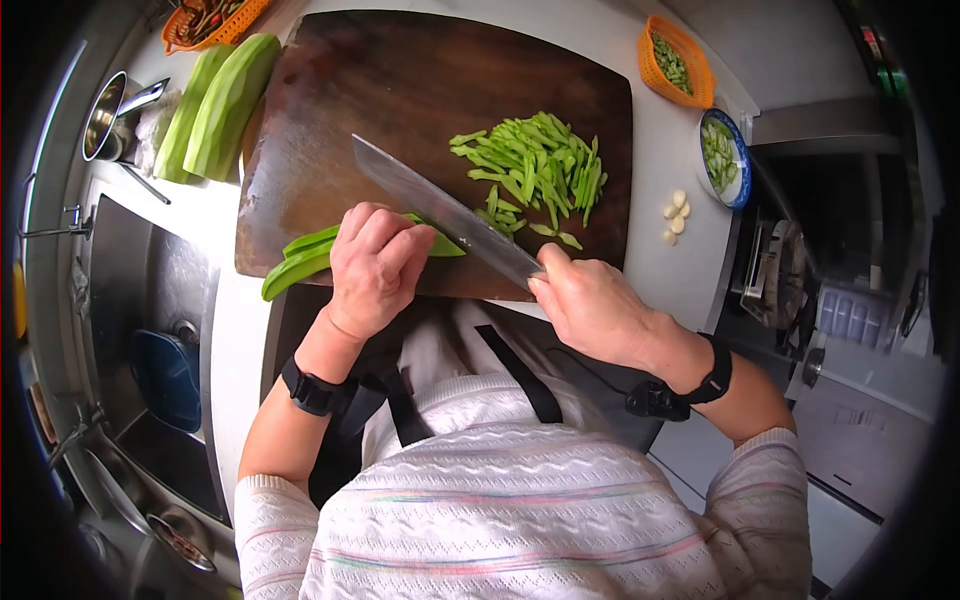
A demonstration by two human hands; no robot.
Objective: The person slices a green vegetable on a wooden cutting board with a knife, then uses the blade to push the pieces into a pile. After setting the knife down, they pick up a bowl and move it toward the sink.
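Observation:
My left hand (380,265) is closed over several long, flat green bean-like pods (300,268), pressing them against the wooden cutting board (370,70) near its front edge. Their left ends stick out past the board, and a pointed end shows right of my knuckles. Wrapped round the handle of a kitchen knife (430,205) is my right hand (595,305); the fingers hide most of that handle. The broad blade slants up and left across the board, just right of my left hand. Beyond it lies a loose pile of slanted green slices (540,165).
Left of the board lie two peeled pale-green gourds (225,110), a metal pan (105,115) and a sink (150,265) holding a blue basin (165,375). On the right are garlic cloves (677,215), a blue-rimmed bowl (742,180) and an orange basket (652,75), both holding chopped greens.

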